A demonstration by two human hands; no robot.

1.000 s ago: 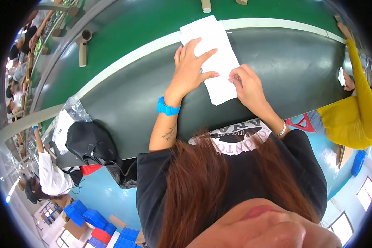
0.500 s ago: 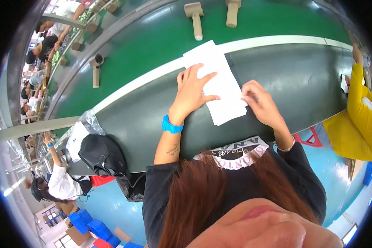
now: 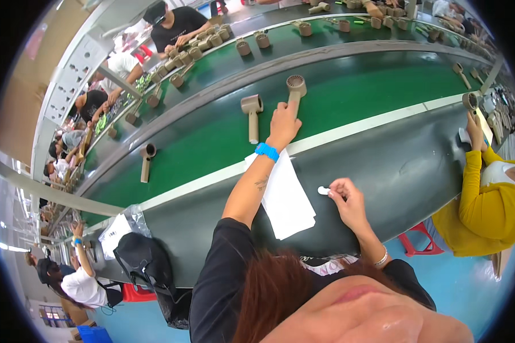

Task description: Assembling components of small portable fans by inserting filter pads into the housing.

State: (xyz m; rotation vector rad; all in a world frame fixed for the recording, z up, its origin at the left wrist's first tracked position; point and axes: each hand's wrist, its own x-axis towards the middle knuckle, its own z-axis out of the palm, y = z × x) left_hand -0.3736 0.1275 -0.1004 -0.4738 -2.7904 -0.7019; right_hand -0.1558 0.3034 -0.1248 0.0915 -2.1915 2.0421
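Observation:
My left hand (image 3: 284, 126), with a blue watch on its wrist, reaches across the white paper sheets onto the green belt. Its fingers close around the handle of a beige handheld fan (image 3: 296, 84) with a round grille head. Beside it on the belt lies a second beige fan (image 3: 252, 117). My right hand (image 3: 351, 204) hovers above the dark table, pinching a small white sticker (image 3: 323, 190) between thumb and fingertips. The stack of white sheets (image 3: 287, 200) lies on the table between my arms, partly covered by my left forearm.
Another fan (image 3: 147, 163) lies on the belt at left. A black backpack (image 3: 144, 260) and a clear plastic bag (image 3: 136, 220) rest on the table's left end. At right sits a co-worker in a yellow top (image 3: 486, 211), holding a fan. Other people work across the belt.
My left hand has left the paper sheets and moved forward to a fan on the belt. My right hand has come away from the sheets' edge with a white sticker. The view has tilted up.

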